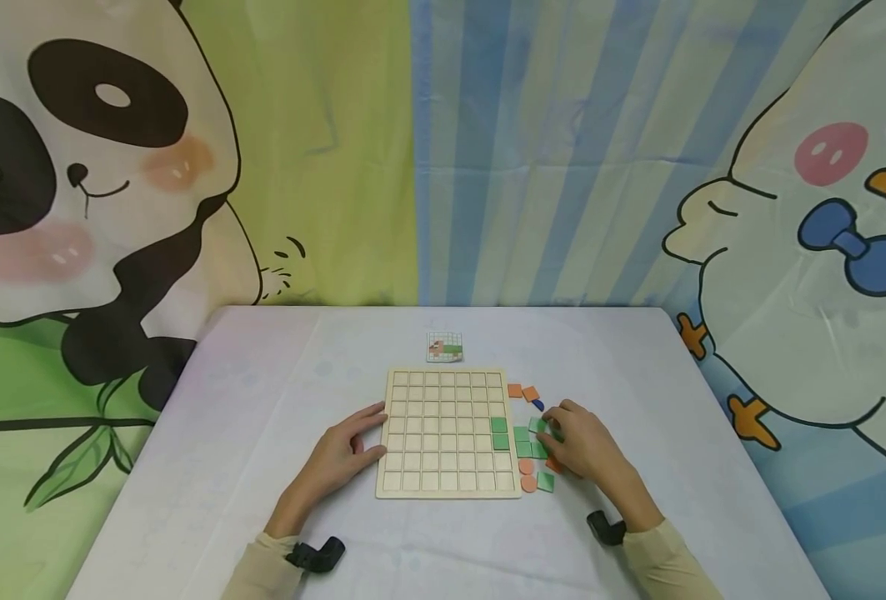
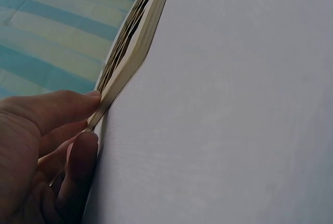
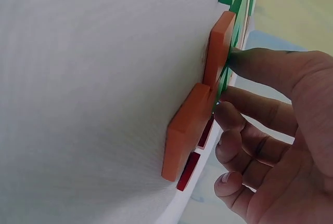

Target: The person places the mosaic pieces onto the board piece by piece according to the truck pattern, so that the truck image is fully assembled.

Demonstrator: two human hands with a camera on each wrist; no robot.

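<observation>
A pale wooden grid board (image 1: 443, 433) lies flat on the table, with two green square tiles (image 1: 498, 425) in cells near its right edge. My left hand (image 1: 341, 454) touches the board's left edge with thumb and fingertips, also seen in the left wrist view. Beside the board's right edge, my right hand (image 1: 581, 442) pinches a green tile between thumb and index finger; the fingers partly hide it. More green tiles (image 1: 523, 450) lie by that hand. In the right wrist view, orange tiles (image 3: 190, 130) sit close to the fingertips, with dark red pieces (image 3: 188, 171) behind.
Orange squares (image 1: 515, 390) and a small blue piece (image 1: 538, 405) lie near the board's upper right. Orange round pieces (image 1: 527, 467) and a green tile (image 1: 545, 482) lie at its lower right. A small picture card (image 1: 444, 347) lies beyond the board on the white tablecloth (image 1: 277, 367).
</observation>
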